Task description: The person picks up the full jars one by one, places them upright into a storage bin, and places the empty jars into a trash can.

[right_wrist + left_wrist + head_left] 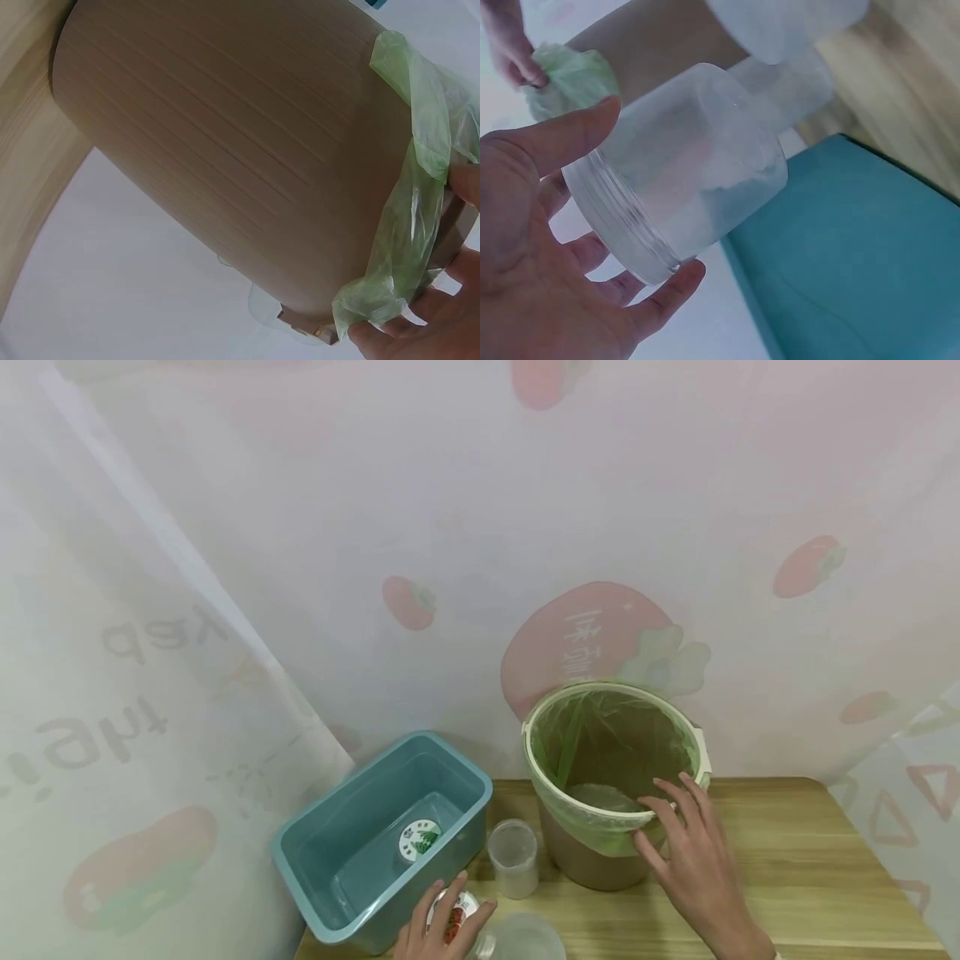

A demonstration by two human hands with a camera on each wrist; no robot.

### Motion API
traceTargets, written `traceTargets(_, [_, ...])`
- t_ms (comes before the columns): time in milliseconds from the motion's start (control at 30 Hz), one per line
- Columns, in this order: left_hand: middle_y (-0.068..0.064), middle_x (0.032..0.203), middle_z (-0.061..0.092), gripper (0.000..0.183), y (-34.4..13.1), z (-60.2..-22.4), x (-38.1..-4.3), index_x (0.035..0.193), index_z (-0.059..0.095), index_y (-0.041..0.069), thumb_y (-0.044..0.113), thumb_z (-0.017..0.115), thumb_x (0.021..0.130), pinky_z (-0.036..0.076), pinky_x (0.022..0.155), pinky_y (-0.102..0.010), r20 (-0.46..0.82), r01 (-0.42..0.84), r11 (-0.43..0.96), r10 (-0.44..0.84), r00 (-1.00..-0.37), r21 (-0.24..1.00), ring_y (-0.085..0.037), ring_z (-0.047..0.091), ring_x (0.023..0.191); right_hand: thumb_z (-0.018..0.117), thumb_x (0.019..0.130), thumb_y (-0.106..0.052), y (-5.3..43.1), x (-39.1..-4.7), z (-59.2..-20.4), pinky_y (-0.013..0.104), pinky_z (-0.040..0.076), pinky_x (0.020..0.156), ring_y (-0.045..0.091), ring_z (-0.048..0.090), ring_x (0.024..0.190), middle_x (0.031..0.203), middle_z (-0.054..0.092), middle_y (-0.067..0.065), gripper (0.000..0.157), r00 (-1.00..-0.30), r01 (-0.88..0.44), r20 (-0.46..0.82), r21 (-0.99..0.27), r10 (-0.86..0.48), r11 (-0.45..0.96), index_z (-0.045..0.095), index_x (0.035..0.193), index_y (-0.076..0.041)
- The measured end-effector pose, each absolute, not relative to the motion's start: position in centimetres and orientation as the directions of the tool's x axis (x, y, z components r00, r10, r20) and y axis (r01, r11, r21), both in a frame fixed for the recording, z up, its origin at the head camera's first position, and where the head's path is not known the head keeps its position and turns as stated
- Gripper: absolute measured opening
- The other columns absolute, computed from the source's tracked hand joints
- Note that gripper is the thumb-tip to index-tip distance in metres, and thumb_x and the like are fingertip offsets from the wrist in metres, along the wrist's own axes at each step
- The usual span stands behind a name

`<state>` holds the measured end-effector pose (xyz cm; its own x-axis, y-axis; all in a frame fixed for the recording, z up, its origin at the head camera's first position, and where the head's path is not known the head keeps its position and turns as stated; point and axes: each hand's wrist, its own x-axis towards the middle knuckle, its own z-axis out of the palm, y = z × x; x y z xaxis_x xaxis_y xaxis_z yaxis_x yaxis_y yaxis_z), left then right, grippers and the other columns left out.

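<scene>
My left hand grips a clear plastic jar by its lidded end, thumb on one side and fingers around the other. From above, the top of that jar shows a round white label with a red picture. On the right, my right hand holds the rim of a brown trash bin, its thumb outside and fingers over the edge. A thin green bag lines the bin and folds over the rim under those fingers. Inside the bin lies a translucent round thing, partly veiled.
A blue-green plastic tub stands at the left, with a white round label with a green picture inside. Between tub and bin is a clear jar; another clear container is nearer. The wooden table meets a strawberry-print curtain.
</scene>
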<state>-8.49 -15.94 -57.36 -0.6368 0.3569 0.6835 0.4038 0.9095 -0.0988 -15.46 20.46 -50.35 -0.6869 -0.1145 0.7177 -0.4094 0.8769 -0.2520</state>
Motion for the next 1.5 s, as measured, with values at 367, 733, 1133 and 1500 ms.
traceTargets(367, [-0.007, 0.154, 0.061, 0.061, -14.7, -53.4, -8.7, 0.145, 0.066, 0.041, 0.071, 0.025, 0.112, 0.046, 0.057, -0.029, 0.665, 0.494, 0.869, 0.365, -0.652, 0.007, -0.034, 0.064, 0.124, 0.089, 0.080, -0.013, 20.4, -15.5, -50.4, 0.035, 0.024, 0.135, 0.049, 0.047, 0.146, 0.142, 0.065, 0.022, 0.043, -0.686, -0.411, 0.720, -0.258, -0.109, 0.874, 0.074, 0.119, -0.004])
traceTargets(733, [-0.016, 0.163, 0.053, 0.055, -13.7, -47.8, -9.3, 0.156, 0.061, 0.030, 0.060, 0.041, 0.114, 0.062, 0.089, -0.060, 0.733, 0.598, 0.796, 0.352, -0.583, 0.093, -0.038, 0.052, 0.140, 0.086, 0.082, -0.015, 20.4, -15.6, -50.6, 0.030, 0.015, 0.137, 0.050, 0.045, 0.147, 0.143, 0.064, 0.022, 0.042, -0.681, -0.421, 0.724, -0.268, -0.108, 0.866, 0.073, 0.120, -0.004])
traceTargets(1133, [-0.015, 0.170, 0.046, 0.053, -11.2, -44.4, -10.3, 0.159, 0.058, 0.029, 0.053, 0.051, 0.112, 0.059, 0.101, -0.062, 0.745, 0.628, 0.765, 0.332, -0.578, 0.146, -0.041, 0.048, 0.148, 0.088, 0.081, -0.013, 20.4, -15.5, -50.6, 0.029, 0.012, 0.137, 0.050, 0.044, 0.148, 0.143, 0.063, 0.022, 0.043, -0.687, -0.425, 0.719, -0.279, -0.107, 0.861, 0.073, 0.120, -0.004])
traceTargets(1500, [-0.015, 0.172, 0.041, 0.053, -8.5, -42.4, -11.5, 0.159, 0.057, 0.027, 0.049, 0.055, 0.112, 0.062, 0.100, -0.059, 0.779, 0.656, 0.716, 0.264, -0.568, 0.236, -0.041, 0.042, 0.154, 0.087, 0.081, -0.013, 20.2, -15.3, -50.6, 0.023, 0.010, 0.136, 0.048, 0.043, 0.148, 0.143, 0.063, 0.021, 0.042, -0.692, -0.421, 0.715, -0.288, -0.099, 0.860, 0.072, 0.120, -0.005])
